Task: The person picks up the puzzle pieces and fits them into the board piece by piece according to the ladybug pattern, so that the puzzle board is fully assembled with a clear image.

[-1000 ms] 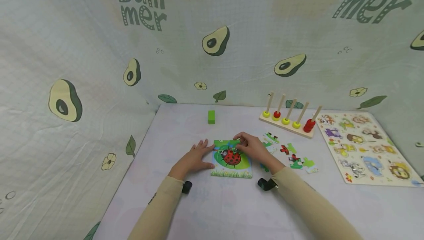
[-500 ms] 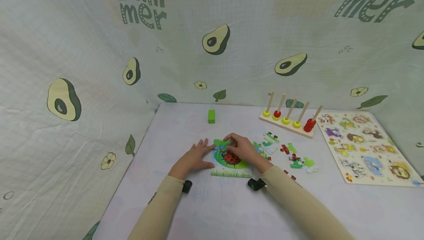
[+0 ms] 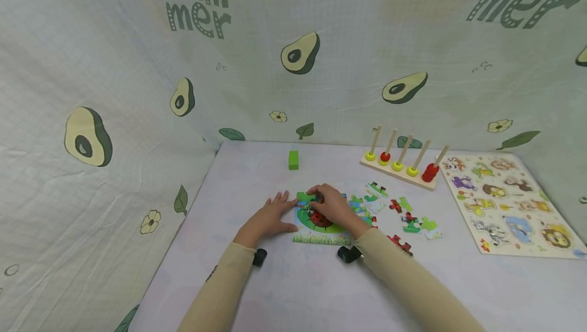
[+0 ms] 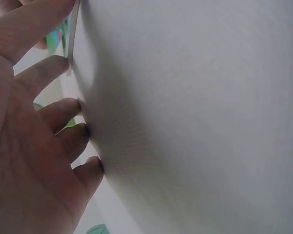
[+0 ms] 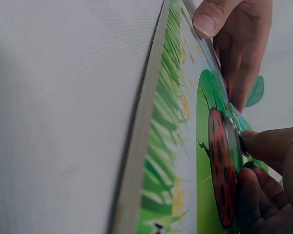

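Observation:
A square puzzle board [image 3: 321, 239] with a red ladybug picture lies flat in front of me. My left hand [image 3: 270, 220] rests at its left side with fingers spread. In the left wrist view, the left fingertips [image 4: 90, 168] touch the table, and the thumb and index finger lie at the board's edge. My right hand [image 3: 338, 209] is over the board's upper part. In the right wrist view its thumb and fingers pinch a small puzzle piece [image 5: 242, 145] near the ladybug's head; the piece is mostly hidden by the fingers. Green puzzle piece [image 3: 304, 197] sits at the board's top left corner.
Several loose puzzle pieces [image 3: 411, 223] are scattered right of the board, some beside the right forearm. A green block [image 3: 293, 160] stands behind the board. A wooden peg stacker [image 3: 398, 169] with yellow and red rings and an animal peg board [image 3: 509, 204] are at the right.
My right hand has moved left across the board, from its top right toward the ladybug's head. Loose pieces behind that arm have come into sight. The left hand stays put.

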`<state>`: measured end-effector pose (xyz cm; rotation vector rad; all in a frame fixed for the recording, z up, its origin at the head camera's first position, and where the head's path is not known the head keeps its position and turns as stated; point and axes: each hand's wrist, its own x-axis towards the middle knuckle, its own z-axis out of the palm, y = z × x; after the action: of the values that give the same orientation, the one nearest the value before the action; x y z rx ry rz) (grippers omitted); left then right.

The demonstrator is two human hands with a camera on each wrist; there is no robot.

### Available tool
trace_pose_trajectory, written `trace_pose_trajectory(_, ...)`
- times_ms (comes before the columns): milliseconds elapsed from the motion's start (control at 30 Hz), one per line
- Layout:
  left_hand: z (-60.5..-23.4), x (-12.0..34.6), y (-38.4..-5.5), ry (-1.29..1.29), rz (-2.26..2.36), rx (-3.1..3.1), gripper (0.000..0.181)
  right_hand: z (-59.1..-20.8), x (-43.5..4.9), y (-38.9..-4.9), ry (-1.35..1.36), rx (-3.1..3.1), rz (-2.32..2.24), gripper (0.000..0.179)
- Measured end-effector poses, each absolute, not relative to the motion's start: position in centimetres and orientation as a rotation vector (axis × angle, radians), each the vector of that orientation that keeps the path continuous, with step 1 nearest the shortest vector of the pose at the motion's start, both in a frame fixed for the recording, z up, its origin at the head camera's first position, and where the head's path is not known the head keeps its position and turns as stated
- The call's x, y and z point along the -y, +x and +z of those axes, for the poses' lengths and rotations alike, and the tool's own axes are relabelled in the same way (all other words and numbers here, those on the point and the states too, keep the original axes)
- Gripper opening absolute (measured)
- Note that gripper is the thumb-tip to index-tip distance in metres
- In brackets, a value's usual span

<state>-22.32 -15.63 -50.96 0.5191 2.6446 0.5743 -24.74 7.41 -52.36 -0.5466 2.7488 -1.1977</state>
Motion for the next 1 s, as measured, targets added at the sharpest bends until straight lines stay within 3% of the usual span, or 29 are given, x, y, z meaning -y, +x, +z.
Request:
trace_pose_trajectory(733,-50.75,15.63,-22.26,0.532,0.577,-2.642,0.083,-52.19,-7.95,-24.42,-0.666,-2.689,-1.17,0.038)
trace_pose_trajectory(1000,-50.53,15.61,-22.25,0.52,0.556,-2.634,0.083,-52.64,-7.73,-24.52,-0.73,-2.743,-1.083,0.031)
